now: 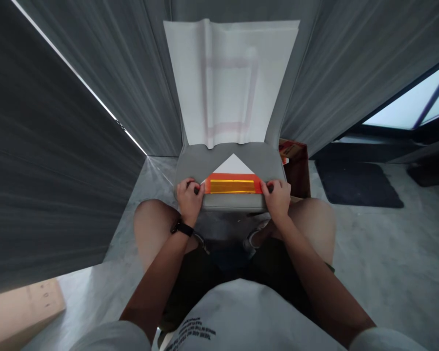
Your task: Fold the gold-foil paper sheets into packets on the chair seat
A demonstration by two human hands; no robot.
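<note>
"Folded paper [233,176]: where does it lie for you?"

"Straight ahead of me, at twelve o'clock, on the grey chair seat [190,163]; it rests close to the front edge, its white point [233,164] aimed at twelve; below that runs an orange-red band, with a shiny gold strip [232,186] along the side nearest me."

"Which way does its length go?"

"From nine to three; the long side runs square across my view, and only the white point breaks away toward twelve."

"And your hands, which one is nearer?"

"Neither, as far as I can judge; my left hand [190,197] is at the nine o'clock end, my right hand [280,197] at the three o'clock end, the paper spanning the space between; both are narrow, thumb and curled fingers closed on their own ends; I cannot tell how far the fingertips reach underneath."

"What is around it?"

"A big white sheet [227,97] with a faint rectangular marking, leaning on the chair back [287,92] at twelve; an open box [298,168] just beside the chair, between two and three; a dark mat [358,183] farther out at three; and a black watch [183,227] on my left wrist, between seven and eight from the paper."
</note>
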